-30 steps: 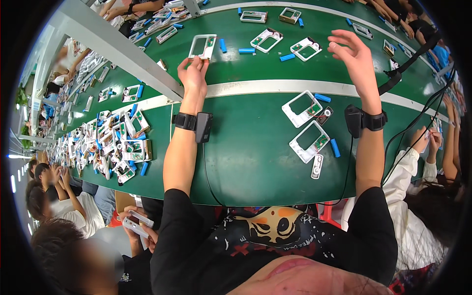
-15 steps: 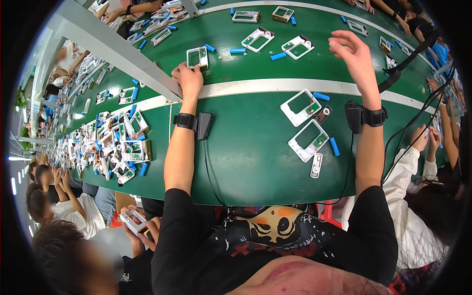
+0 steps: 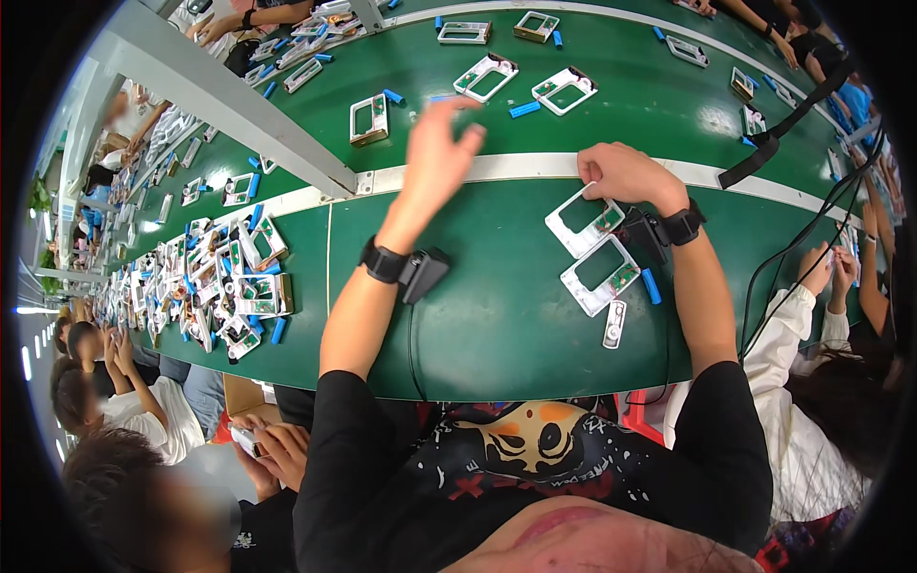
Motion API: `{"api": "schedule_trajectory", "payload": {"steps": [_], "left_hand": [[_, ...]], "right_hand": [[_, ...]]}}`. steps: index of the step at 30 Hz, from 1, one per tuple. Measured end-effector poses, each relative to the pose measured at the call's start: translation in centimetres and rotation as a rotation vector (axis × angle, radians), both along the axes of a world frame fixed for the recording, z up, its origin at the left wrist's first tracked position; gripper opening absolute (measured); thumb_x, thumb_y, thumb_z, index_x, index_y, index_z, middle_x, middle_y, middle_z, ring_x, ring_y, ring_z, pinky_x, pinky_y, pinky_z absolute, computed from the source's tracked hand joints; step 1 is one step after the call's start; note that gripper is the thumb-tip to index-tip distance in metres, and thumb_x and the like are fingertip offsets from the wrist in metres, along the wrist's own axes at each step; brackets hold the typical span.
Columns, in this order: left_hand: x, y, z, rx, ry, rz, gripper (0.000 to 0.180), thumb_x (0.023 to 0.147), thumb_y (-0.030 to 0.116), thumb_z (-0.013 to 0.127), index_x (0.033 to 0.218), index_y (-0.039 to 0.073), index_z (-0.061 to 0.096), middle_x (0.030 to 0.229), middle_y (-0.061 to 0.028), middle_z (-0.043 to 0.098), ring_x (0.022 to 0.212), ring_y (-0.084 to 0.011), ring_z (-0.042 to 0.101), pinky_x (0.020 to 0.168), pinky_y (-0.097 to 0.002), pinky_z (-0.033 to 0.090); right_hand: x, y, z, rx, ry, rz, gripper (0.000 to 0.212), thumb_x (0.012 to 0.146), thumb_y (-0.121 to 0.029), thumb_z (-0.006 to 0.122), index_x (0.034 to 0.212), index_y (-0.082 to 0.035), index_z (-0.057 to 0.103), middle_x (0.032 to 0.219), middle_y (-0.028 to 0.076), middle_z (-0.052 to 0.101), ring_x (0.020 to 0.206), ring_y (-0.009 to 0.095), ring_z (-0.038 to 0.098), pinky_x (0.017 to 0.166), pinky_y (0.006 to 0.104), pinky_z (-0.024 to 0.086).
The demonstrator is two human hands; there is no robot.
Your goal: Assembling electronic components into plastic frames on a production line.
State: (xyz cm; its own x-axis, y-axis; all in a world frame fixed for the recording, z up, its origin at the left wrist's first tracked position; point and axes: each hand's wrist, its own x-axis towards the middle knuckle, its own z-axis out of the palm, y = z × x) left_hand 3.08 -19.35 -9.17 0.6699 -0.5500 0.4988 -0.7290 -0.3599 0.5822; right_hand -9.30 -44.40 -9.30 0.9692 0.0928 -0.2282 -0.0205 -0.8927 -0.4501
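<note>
Head view: left hand (image 3: 439, 153) spread; right hand (image 3: 628, 176) at white housing (image 3: 575, 245) containing green board (image 3: 608, 219), grip unclear.

Between my left hand (image 3: 437, 153) and my right hand (image 3: 629, 177) I have an open stretch of white rail (image 3: 523, 166). Nearer me than my left hand, green tabletop (image 3: 506, 296) leaves a wide way through, save for a black cable (image 3: 413, 346) (it trails from my own wrist). Left of that hand, a white post (image 3: 253, 119) slants across, and a heap of parts (image 3: 210, 286) bars the near-left side. Just under my right hand lies a white frame (image 3: 562, 232), with a second frame (image 3: 587, 300) nearer me.
</note>
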Motion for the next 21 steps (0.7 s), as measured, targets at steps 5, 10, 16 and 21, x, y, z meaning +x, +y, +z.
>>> {"api": "schedule_trajectory", "payload": {"steps": [5, 10, 16, 21], "left_hand": [[-6.0, -2.4, -1.5, 0.166, 0.302, -0.332, 0.034, 0.081, 0.018, 0.068, 0.11, 0.002, 0.058, 0.102, -0.0193, 0.065, 0.096, -0.0371, 0.062, 0.085, -0.0429, 0.049], [-5.8, -2.6, -0.8, 0.255, 0.265, -0.254, 0.041, 0.081, 0.019, 0.071, 0.113, 0.0, 0.055, 0.093, -0.0181, 0.066, 0.086, -0.0328, 0.066, 0.076, -0.0376, 0.052], [-3.8, -1.4, 2.3, -0.033, 0.482, -0.272, 0.049, 0.08, 0.002, 0.072, 0.123, -0.001, 0.049, 0.091, -0.006, 0.065, 0.08, -0.0128, 0.064, 0.071, -0.0253, 0.052], [-4.1, -1.8, 2.7, -0.458, 0.502, -0.289, 0.038, 0.084, 0.01, 0.07, 0.117, 0.0, 0.054, 0.092, -0.0093, 0.067, 0.078, -0.0136, 0.066, 0.07, -0.0299, 0.054]], "right_hand": [[0.7, 0.4, -1.8, 0.011, -0.172, -0.02, 0.022, 0.075, -0.013, 0.07, 0.092, -0.004, 0.06, 0.08, 0.01, 0.06, 0.076, 0.028, 0.058, 0.065, 0.0387, 0.045], [1.2, 1.4, -1.8, 0.185, -0.598, 0.048, 0.016, 0.083, -0.014, 0.064, 0.094, -0.004, 0.056, 0.074, 0.007, 0.061, 0.076, 0.022, 0.061, 0.065, 0.0352, 0.046], [0.3, 3.9, 2.1, 0.805, -0.388, -0.098, 0.028, 0.088, -0.013, 0.063, 0.11, -0.005, 0.049, 0.082, 0.005, 0.065, 0.079, 0.014, 0.064, 0.061, 0.0268, 0.047], [-0.8, 4.8, 3.7, 1.007, -0.306, -0.11, 0.042, 0.085, -0.006, 0.067, 0.119, -0.004, 0.043, 0.092, 0.01, 0.068, 0.079, 0.013, 0.065, 0.057, 0.0224, 0.049]]}}
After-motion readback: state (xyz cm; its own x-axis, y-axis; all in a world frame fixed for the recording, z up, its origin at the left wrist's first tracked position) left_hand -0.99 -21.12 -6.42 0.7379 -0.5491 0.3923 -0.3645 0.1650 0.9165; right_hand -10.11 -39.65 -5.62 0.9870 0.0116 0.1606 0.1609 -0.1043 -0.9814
